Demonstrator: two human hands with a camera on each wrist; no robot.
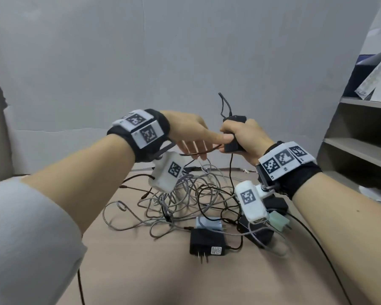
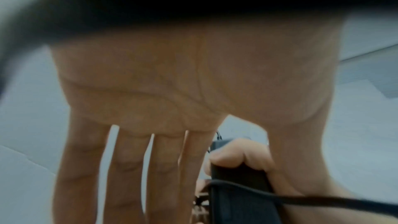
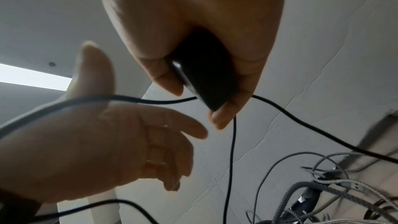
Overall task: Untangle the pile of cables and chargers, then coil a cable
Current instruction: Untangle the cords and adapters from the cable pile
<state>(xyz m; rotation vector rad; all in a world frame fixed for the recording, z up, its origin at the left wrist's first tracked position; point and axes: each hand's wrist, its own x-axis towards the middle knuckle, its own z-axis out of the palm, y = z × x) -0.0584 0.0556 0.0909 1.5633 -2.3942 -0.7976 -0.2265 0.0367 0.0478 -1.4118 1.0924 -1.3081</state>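
My right hand (image 1: 244, 137) grips a black charger block (image 1: 233, 142) above the table, seen close in the right wrist view (image 3: 206, 74). Its thin black cable (image 1: 230, 168) hangs down into the tangled pile of grey braided and black cables (image 1: 185, 194). Another stretch of black cable (image 3: 150, 100) runs from the block across my left hand (image 3: 107, 142). My left hand (image 1: 194, 137) is just left of the block, fingers straight and spread, thumb reaching toward the right hand; its open palm (image 2: 172, 91) fills the left wrist view, with the block (image 2: 237, 193) beyond.
On the tan table (image 1: 141, 271) lie a black pronged charger (image 1: 207, 243), a pale blue charger (image 1: 209, 223), a green plug (image 1: 278, 223) and black adapters (image 1: 255, 233). A grey shelf unit (image 1: 361, 128) stands at the right. A grey wall closes the back.
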